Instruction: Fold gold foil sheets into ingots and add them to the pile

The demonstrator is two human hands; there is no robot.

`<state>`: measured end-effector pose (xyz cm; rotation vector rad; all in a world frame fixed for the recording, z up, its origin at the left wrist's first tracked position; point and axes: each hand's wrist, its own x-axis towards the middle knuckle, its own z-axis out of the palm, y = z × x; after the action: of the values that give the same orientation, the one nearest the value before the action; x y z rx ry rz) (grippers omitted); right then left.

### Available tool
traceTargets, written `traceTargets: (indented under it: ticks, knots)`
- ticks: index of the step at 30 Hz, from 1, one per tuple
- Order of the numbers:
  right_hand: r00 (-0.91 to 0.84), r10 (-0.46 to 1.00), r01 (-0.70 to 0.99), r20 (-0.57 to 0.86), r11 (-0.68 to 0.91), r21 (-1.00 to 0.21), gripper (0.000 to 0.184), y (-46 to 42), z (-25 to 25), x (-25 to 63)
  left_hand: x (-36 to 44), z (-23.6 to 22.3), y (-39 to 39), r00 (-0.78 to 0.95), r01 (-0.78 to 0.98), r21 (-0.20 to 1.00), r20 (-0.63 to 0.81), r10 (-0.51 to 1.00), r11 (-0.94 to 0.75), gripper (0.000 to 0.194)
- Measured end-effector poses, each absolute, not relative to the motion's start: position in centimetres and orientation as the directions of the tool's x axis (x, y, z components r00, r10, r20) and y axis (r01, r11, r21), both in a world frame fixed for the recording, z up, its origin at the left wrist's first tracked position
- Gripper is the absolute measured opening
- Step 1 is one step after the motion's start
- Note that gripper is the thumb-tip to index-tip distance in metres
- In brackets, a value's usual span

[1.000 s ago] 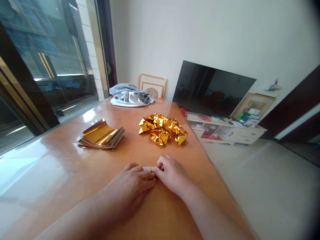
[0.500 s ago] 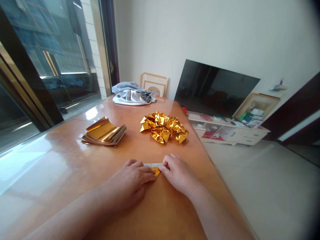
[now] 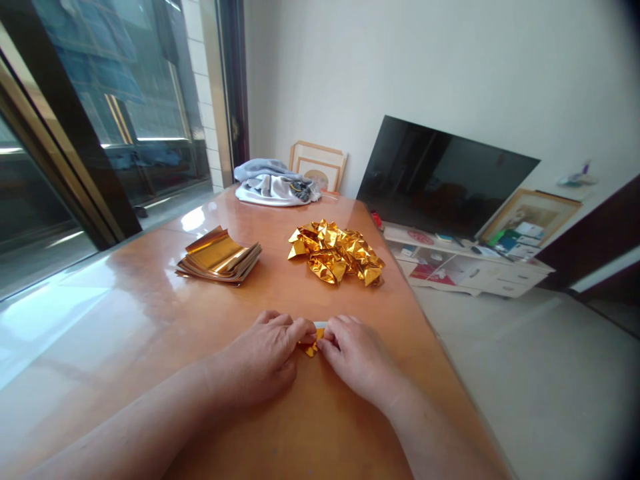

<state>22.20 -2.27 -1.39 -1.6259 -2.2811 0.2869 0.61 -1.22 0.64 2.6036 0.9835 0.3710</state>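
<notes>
Gold paper (image 3: 311,350) on the table (image 3: 220,313), under the close-set fingers of the left hand (image 3: 270,350), in the pinch of the right hand (image 3: 355,357).

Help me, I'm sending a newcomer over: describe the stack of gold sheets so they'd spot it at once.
Start at the big wooden table and look beyond the person's left hand, slightly leftward. There lies the stack of gold sheets. Its layered edges and smooth, curved top set it apart from the jagged heap of gold pieces to its right.
</notes>
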Motion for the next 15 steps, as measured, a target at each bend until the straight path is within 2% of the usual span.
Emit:
traceTargets:
  ticks: [15]
  knots:
    - [-0.370, 0.927, 0.868, 0.056, 0.366, -0.335, 0.010, -3.4, 0.1, 21.2, 0.9, 0.6, -1.2, 0.732, 0.583, 0.381, 0.138, 0.667, -0.718, 0.038]
